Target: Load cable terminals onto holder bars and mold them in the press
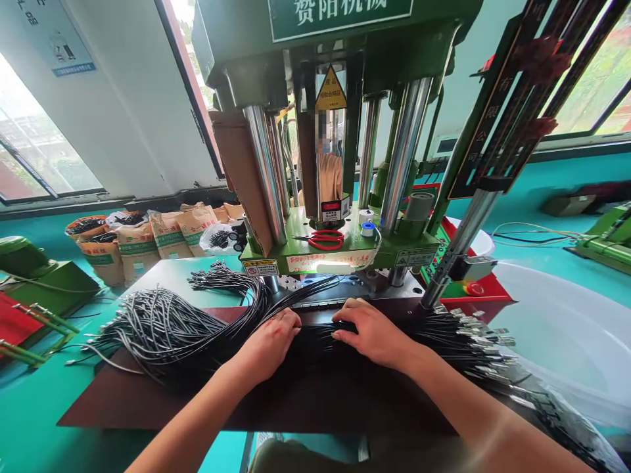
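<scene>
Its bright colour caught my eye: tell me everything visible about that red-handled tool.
The red-handled tool looks like scissors or pliers: red handles, perhaps plastic-coated, and a slim, pointed metal end. It lies on the green ledge, point toward the person's left, handles to the right. Neither the left hand nor the right hand touches it.

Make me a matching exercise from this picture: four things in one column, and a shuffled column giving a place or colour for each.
Column one:
1. Red-handled tool
2. Triangular sign
3. Paper sacks
4. Black cables

Column two:
A. In the background, toward the left
B. Beneath the left hand and right hand
C. Yellow
D. Lying on a green ledge

Right pairs: 1-D, 2-C, 3-A, 4-B.
</scene>
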`<move>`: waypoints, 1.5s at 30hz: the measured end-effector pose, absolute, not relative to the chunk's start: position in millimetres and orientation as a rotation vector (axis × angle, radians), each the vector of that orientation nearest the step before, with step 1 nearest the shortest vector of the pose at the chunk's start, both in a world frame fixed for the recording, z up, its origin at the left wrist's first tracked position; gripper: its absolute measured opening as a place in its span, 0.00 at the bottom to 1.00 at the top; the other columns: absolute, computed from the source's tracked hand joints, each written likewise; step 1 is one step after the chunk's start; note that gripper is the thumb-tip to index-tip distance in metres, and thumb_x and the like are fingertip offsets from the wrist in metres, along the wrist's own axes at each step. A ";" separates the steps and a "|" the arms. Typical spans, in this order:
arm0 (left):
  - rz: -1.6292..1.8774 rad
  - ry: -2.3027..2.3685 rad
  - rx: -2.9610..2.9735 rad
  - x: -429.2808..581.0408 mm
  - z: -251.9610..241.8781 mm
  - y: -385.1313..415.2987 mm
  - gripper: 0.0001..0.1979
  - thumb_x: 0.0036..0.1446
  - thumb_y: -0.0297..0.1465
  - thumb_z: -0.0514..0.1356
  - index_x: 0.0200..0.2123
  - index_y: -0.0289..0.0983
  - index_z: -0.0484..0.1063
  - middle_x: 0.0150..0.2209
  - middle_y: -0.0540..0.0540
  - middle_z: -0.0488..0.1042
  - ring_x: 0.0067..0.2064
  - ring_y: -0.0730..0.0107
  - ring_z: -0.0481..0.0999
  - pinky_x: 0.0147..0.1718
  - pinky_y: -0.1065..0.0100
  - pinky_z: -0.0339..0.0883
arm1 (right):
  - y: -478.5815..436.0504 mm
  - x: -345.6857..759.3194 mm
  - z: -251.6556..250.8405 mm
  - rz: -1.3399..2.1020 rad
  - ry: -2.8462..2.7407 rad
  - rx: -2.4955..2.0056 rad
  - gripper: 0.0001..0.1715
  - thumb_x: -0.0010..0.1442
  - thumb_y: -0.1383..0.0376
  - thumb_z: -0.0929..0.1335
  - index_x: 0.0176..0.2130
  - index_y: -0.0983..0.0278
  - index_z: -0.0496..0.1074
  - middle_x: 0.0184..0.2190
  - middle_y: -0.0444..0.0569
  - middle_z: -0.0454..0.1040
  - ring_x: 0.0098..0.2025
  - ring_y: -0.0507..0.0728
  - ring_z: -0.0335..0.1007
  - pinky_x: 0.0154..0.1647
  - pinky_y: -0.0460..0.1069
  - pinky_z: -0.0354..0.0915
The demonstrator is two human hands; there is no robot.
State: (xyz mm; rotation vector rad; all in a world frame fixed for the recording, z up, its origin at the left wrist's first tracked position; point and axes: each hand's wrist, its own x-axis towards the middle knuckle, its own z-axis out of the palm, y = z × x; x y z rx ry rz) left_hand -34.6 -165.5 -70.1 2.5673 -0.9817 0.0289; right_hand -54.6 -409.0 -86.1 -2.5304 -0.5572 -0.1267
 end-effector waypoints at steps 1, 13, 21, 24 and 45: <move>0.045 -0.939 2.580 -34.7 -71.6 -166.0 0.09 0.65 0.29 0.45 0.40 0.36 0.63 0.35 0.46 0.70 0.38 0.66 0.71 0.40 0.63 0.63 | -408.0 -53.8 -85.9 -0.134 -0.555 -2.526 0.14 0.59 0.61 0.69 0.43 0.66 0.75 0.39 0.51 0.71 0.45 0.59 0.63 0.50 0.53 0.59; -0.038 -0.915 2.535 -32.0 -72.1 -177.9 0.10 0.59 0.30 0.57 0.45 0.37 0.67 0.43 0.46 0.71 0.46 0.62 0.71 0.44 0.65 0.62 | -398.3 -47.3 -73.9 -0.171 -0.508 -2.507 0.02 0.60 0.69 0.66 0.36 0.67 0.70 0.36 0.49 0.69 0.41 0.56 0.64 0.45 0.50 0.59; -0.024 -0.897 2.503 -30.8 -72.8 -180.1 0.05 0.56 0.26 0.58 0.37 0.37 0.68 0.38 0.49 0.71 0.41 0.66 0.71 0.41 0.67 0.61 | -401.0 -42.9 -70.8 0.016 -0.551 -2.567 0.12 0.57 0.64 0.70 0.41 0.66 0.74 0.41 0.54 0.72 0.46 0.61 0.67 0.48 0.53 0.60; -0.037 -0.885 2.508 -30.9 -72.7 -180.3 0.06 0.56 0.25 0.56 0.38 0.37 0.68 0.39 0.48 0.71 0.42 0.66 0.71 0.42 0.66 0.62 | -400.7 -39.5 -74.2 0.063 -0.531 -2.586 0.13 0.54 0.64 0.72 0.40 0.67 0.76 0.40 0.55 0.73 0.46 0.63 0.68 0.48 0.54 0.60; -0.110 -0.942 2.435 -33.2 -65.6 -174.5 0.06 0.61 0.29 0.51 0.41 0.38 0.64 0.38 0.46 0.71 0.42 0.65 0.70 0.42 0.65 0.62 | -399.8 -34.2 -55.9 0.188 -0.405 -2.419 0.09 0.49 0.65 0.71 0.34 0.65 0.76 0.29 0.45 0.74 0.31 0.53 0.68 0.29 0.45 0.60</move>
